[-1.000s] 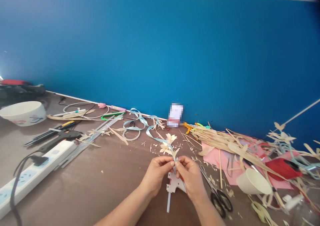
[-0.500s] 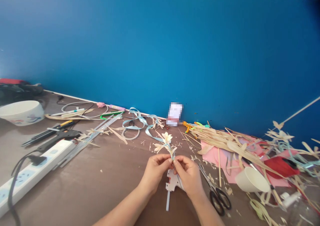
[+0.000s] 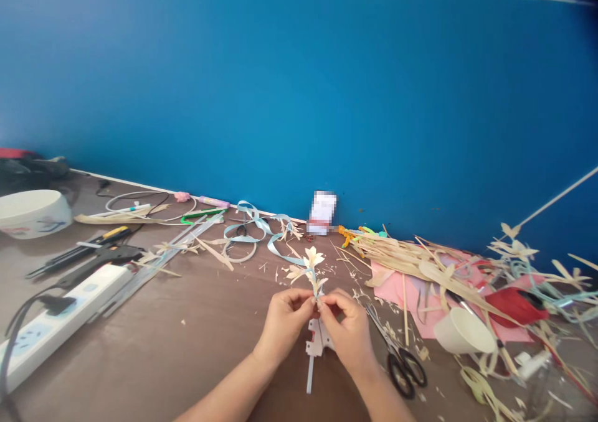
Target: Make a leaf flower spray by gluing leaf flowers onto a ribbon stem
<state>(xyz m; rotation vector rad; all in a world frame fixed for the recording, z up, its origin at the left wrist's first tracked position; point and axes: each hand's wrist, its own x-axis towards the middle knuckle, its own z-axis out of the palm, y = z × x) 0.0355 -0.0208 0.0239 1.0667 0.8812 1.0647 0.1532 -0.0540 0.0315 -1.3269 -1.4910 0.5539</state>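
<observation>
**Two hands keep their pinch on the flower sprig [image 3: 311, 265]**

Pale and straw-coloured, the flower sprig stands just below the middle of the frame with its blooms up. Its stem is gripped from both sides. The left hand [image 3: 284, 319] is closed on it with thumb and fingertips, and the right hand [image 3: 348, 332] is closed on it the same way, their fingertips nearly meeting.

Over the last second neither grip has let go or slid along the stem. The blooms have only turned a little, and the hands have drawn slightly closer together. To me that reads as fine fingering at one spot under the blooms.

A white cut-out strip [image 3: 312, 347] shows beneath the hands; I cannot tell whether it is held or lying on the bench [image 3: 187, 347]. Black-handled scissors [image 3: 402, 363] lie just right of the right hand. Further right, a white cup [image 3: 462, 332] and a pink sheet [image 3: 411, 297] sit among straw trimmings. A pale blue ribbon [image 3: 255, 223] curls behind the sprig. At the left edge are a power strip [image 3: 56, 313] and a bowl [image 3: 32, 210].
</observation>
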